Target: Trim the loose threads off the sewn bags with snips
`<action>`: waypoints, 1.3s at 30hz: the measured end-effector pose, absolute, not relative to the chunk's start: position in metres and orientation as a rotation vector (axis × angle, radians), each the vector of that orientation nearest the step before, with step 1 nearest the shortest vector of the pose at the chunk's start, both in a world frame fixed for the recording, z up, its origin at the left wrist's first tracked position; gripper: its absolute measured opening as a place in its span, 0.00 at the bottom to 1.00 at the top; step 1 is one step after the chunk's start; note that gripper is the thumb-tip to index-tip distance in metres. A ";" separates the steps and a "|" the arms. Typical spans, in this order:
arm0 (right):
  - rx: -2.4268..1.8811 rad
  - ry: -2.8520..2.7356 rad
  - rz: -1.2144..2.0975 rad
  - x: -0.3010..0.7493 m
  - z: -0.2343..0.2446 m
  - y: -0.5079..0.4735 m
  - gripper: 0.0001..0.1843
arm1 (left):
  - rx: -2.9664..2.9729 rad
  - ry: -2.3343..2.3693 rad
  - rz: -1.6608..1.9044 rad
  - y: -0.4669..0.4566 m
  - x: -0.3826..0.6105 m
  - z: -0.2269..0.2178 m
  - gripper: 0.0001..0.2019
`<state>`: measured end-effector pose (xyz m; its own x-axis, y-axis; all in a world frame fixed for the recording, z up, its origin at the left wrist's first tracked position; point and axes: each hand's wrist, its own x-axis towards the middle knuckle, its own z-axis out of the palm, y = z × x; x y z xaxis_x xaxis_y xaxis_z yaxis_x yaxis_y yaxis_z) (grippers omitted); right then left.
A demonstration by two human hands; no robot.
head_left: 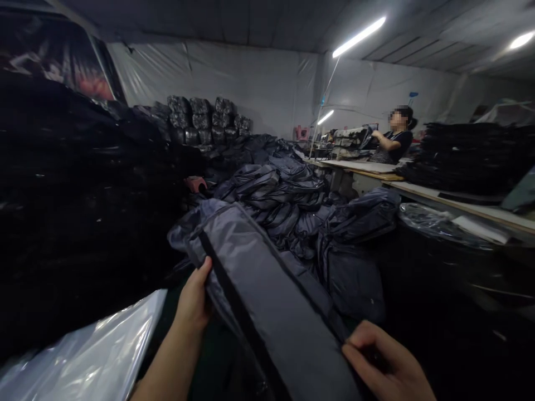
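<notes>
Grey, faintly shiny fabric, sewn into a long piece with dark edging, stretches between both hands, slanting from the middle of the view down to the lower right. A black strap runs along its left side. The left hand has its grip clamped on that side, thumb laid by the strap, the other fingers mostly hidden. The right hand has its grip closed too — thumb and fingers pinched together at the right edge, lower down.

Just beyond lies a heap of similar grey pieces. Clear plastic sheets sit at the lower left, beside the left forearm. Farther right, a long desk carries a tall black stack — a co-worker sits behind it. Wrapped bundles are piled near the back wall.
</notes>
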<state>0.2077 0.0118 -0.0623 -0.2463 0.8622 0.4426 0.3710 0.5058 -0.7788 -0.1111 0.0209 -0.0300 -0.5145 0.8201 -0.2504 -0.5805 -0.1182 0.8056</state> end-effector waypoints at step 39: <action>-1.220 -0.982 0.968 0.236 -0.098 0.171 0.33 | 2.735 1.357 1.264 -0.009 0.026 -0.216 0.07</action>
